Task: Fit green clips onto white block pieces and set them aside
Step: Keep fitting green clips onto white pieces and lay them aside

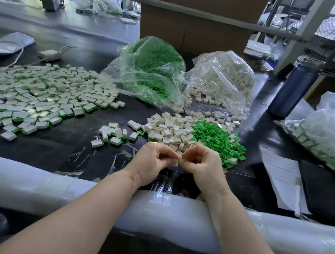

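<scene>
Using the loose white block heap point(170, 130) as my anchor: just right of it and touching sits the green clip pile point(217, 138), so no gap there. Behind it the two open bags, green point(148, 69) and white point(222, 78), wall off the back. Left of it there's a small cluster of fitted pieces point(114, 133), then a strip of bare black table point(53, 146) before the big spread of finished ones point(34, 94). Near side of the heap, both hands point(154, 157) point(202, 163) fill the spot, with the padded table edge point(27, 181) just behind them. Far right: blue bottle point(293, 90), papers point(284, 174).
</scene>
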Demonstrator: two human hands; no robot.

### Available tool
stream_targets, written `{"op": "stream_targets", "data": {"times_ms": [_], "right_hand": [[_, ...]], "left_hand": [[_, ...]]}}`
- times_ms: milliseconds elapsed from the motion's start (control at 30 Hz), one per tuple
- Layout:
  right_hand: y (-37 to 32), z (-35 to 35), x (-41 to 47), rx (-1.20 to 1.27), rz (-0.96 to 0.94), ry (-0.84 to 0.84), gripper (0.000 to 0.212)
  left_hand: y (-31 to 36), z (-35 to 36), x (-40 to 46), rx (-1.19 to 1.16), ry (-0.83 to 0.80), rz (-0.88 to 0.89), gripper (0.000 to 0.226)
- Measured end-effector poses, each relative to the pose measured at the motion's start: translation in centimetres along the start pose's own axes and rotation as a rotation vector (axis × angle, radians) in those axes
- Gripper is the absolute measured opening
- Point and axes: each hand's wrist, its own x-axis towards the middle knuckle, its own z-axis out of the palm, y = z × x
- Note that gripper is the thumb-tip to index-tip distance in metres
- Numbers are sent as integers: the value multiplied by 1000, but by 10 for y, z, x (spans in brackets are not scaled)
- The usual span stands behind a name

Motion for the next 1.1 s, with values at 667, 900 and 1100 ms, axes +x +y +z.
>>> {"op": "stream_targets", "data": {"times_ms": [667, 900, 1100], "right_hand": [[3, 2, 3, 120, 74, 54, 17], [3, 1, 3, 168, 60, 51, 6], [4, 2, 3, 131, 51, 61, 13]], "left_hand": [[-4, 4, 2, 120, 43, 58, 25], [-6, 4, 3, 99, 77, 28, 6], [-5, 3, 4, 92, 80, 12, 10]]}}
